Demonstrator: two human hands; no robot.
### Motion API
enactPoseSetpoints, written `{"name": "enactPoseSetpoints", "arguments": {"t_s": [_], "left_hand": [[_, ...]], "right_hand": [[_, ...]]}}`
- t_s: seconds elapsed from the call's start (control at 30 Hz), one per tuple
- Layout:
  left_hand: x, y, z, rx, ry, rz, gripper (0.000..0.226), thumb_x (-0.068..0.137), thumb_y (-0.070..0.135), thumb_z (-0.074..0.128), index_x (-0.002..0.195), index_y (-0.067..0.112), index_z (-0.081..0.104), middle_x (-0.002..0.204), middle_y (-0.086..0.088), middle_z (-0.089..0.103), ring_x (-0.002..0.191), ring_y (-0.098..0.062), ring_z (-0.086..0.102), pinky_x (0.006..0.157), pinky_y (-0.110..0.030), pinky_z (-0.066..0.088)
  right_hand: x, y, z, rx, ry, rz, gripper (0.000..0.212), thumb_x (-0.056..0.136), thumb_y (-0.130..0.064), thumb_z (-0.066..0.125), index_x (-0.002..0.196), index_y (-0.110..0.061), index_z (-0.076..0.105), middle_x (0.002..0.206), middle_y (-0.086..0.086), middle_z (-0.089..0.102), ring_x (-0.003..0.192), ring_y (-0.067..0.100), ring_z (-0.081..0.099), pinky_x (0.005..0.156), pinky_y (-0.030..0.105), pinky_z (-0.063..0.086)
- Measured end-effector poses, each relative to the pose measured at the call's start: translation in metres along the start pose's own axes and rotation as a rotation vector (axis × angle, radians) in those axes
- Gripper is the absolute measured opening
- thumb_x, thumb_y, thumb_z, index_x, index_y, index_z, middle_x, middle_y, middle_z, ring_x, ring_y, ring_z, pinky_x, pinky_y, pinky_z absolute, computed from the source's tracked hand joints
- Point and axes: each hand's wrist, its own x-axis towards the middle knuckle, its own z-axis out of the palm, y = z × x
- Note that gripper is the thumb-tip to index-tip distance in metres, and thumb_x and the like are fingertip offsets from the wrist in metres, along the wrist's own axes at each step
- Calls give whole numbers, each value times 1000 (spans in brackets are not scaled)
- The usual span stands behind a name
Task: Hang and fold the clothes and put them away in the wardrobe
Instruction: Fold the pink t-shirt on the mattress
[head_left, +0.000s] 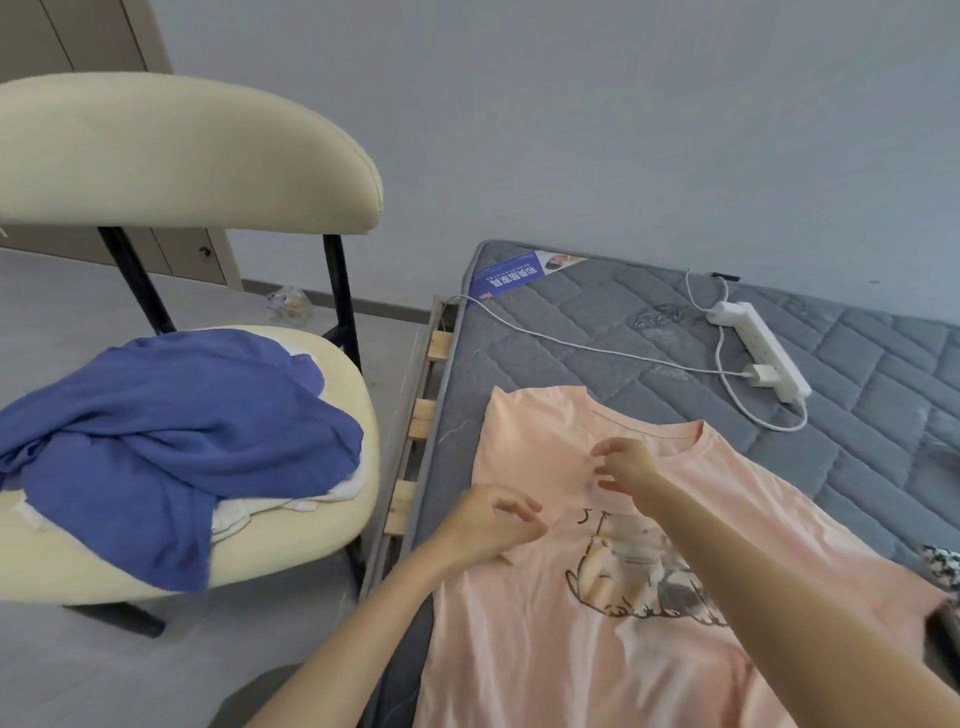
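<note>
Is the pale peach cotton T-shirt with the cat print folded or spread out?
Spread out: the pale peach cat-print T-shirt lies flat, front up, on the grey quilted mattress, neckline and print showing.

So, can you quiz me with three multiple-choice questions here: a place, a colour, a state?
1. Where is the blue garment? A. on the chair seat B. on the floor C. on a shelf
2. What colour is the T-shirt on the mattress? A. green B. pink C. black
3. How does the T-shirt lie? A. balled up B. on a hanger C. spread out, print up
Answers: 1 A, heaped on the cream seat; 2 B, pale pink fabric; 3 C, the print faces up.
</note>
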Motion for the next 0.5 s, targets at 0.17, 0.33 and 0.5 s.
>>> {"name": "enactPoseSetpoints", "arguments": {"t_s": [0.17,0.33,0.5], "left_hand": [[-5,-22,-6,503,128,58,53,72,37,75,120,37,53,125,18,37,117,-6,31,97,-25,32],[-12,-40,-22,634,116,45,67,78,44,68,136,33,37,124,8,32,116,-14,36,81,-27,44],[-5,-45,-25,628,106,26,52,78,38,68,119,29,39,107,6,38,90,-13,50,71,-31,50]], "right_hand": [[-3,5,-5,-300,51,-162,41,82,12,34,88,-12,67,114,5,60,117,26,52,94,31,42],[-7,-23,37,-333,-122,-338,33,95,-8,46,127,-10,56,134,4,55,123,21,50,100,28,38],[11,-51,74,-317,-294,-310,59,95,-21,55,147,-15,27,136,13,51,120,28,52,93,32,44]]}}
